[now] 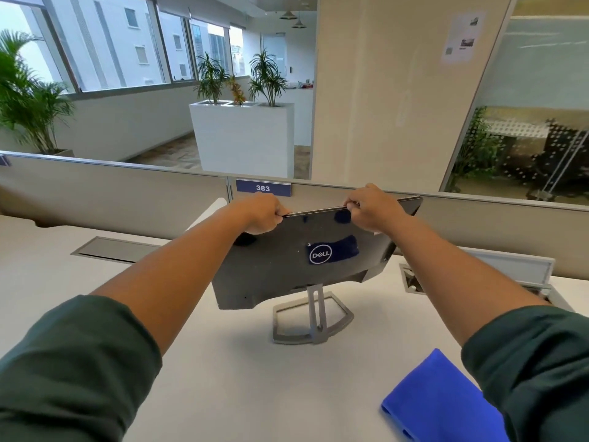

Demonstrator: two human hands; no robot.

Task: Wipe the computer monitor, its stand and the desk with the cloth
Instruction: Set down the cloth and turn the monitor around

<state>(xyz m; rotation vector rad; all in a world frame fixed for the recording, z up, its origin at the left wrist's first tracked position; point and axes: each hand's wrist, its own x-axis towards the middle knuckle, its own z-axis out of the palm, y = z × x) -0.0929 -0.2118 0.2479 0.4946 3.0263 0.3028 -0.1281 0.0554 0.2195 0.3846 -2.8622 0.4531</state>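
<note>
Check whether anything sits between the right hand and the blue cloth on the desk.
Nothing visible does. The folded blue cloth lies on bare white desk beneath the right forearm, while the right hand and left hand grip the black monitor's top edge.

Black monitor (287, 263) (rear facing camera) tilts on grey stand (314, 320); blue cloth (436, 400) lies nearby.

A white planter box (242, 138) with green plants stands beyond the grey partition (111, 193), which bears a blue 383 label (263, 188).

monitor (299, 260) on its stand (314, 317) mid-desk (197, 378); cloth (436, 400) right-front of stand; partition (111, 199) behind monitor.
</note>
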